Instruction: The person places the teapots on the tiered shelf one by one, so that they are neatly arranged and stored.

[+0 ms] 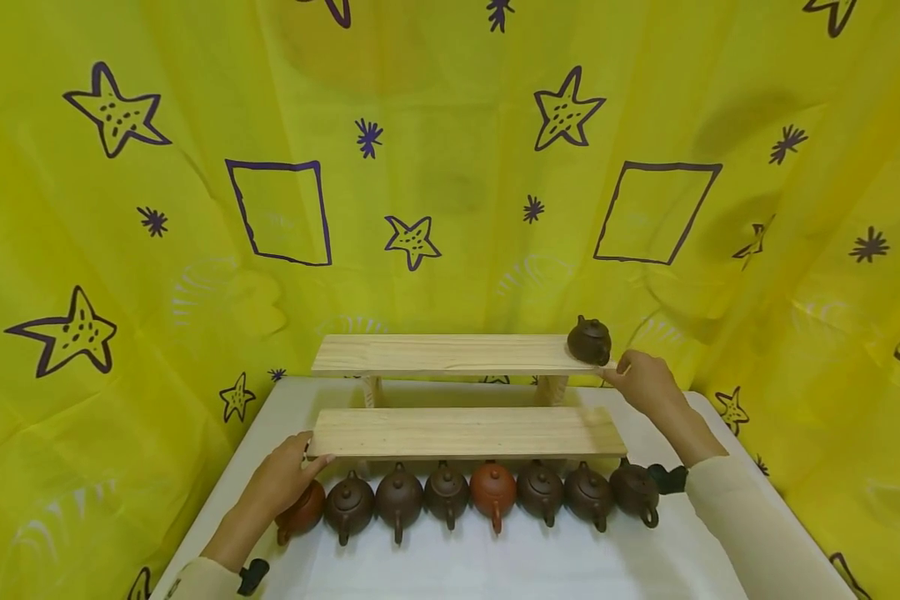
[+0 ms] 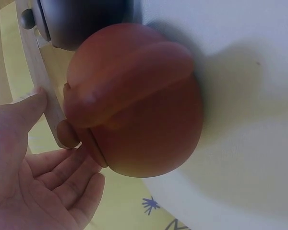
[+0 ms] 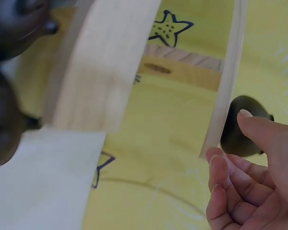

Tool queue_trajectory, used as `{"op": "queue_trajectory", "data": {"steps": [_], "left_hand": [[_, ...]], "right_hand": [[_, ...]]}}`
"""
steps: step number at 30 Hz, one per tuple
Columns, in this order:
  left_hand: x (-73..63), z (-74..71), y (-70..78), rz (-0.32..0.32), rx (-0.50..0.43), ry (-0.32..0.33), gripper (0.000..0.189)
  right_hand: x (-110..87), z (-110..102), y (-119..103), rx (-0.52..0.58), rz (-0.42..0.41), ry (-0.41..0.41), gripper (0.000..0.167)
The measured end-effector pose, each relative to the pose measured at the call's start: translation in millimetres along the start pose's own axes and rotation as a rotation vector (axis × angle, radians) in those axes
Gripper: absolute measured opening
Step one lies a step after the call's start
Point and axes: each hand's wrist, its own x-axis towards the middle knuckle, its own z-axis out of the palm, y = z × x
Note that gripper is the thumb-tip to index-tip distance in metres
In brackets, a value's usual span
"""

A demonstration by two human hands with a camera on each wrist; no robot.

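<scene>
A stepped wooden stand has an upper board [image 1: 450, 353] and a lower board [image 1: 465, 432]. My left hand [image 1: 277, 475] holds the lower board's left end, thumb on its front edge and fingers around the end. Beneath this hand sits a reddish-brown teapot [image 2: 153, 136], its handle toward the left wrist camera. On the upper board's right end stands a dark brown teapot [image 1: 589, 340]. Close beside it is my right hand [image 1: 651, 382], fingertips at the board's end. In the right wrist view the right thumb overlaps that teapot, apart from the fingers.
Several dark teapots [image 1: 399, 493] and another reddish one [image 1: 492, 490] line up before the stand on a white table [image 1: 435, 575], handles toward me. A yellow curtain [image 1: 450, 292] with printed stars surrounds the table at the back and sides.
</scene>
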Motion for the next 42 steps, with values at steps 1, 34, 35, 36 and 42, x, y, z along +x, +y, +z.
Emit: {"op": "queue_trajectory", "data": {"steps": [1,34,35,36,42], "left_hand": [[-0.2,0.0,0.3,0.0,0.001,0.0,0.055],[0.3,0.9,1.2,0.011,-0.004,-0.021,0.058],[0.2,1.0,1.2,0.01,-0.003,-0.023,0.059],[0.1,1.2,1.1,0.008,0.0,-0.025,0.059],[-1.0,1.5,1.3,0.002,-0.001,-0.031,0.059]], "right_hand": [[-5.0,-1,4,-0.002,0.009,-0.007,0.047],[-150.4,109,80,0.063,0.227,-0.196,0.046],[-151.3,109,80,0.056,0.22,-0.178,0.049],[-151.9,109,78,0.051,0.214,-0.159,0.048],[-153.9,111,73,0.026,0.141,-0.084,0.036]]}}
